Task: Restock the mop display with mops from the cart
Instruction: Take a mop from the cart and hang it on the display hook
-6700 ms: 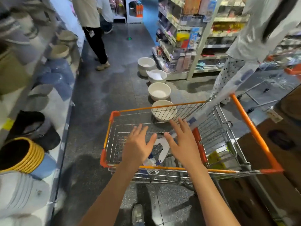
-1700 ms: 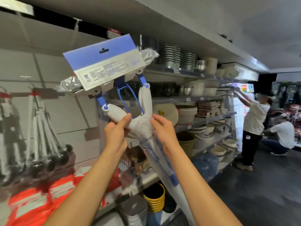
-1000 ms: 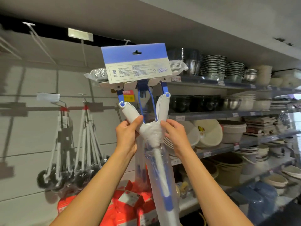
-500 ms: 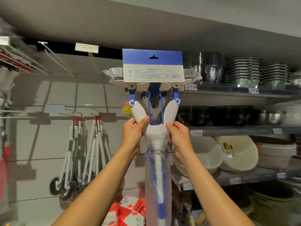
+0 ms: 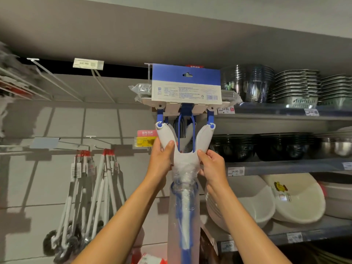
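1. Mop (image 5: 185,155): held upright at the centre of the view, its head raised to the 12 o'clock side of both hands, its handle running down toward 6 o'clock between the forearms.
2. Left hand (image 5: 162,159): grips the white yoke's left arm, thumb across the front.
3. Right hand (image 5: 211,164): pinches the yoke's right arm at 3 o'clock of the left hand; the hands are apart, the yoke between them.
4. Appearance: white Y-shaped yoke, blue links, flat head wrapped in plastic, blue-and-white header card (image 5: 186,82) with a hang hole; handle sleeved in clear plastic.
5. Display hook (image 5: 147,72): a metal peg shows at the card's 10 o'clock corner; whether the hole is on a peg cannot be told.
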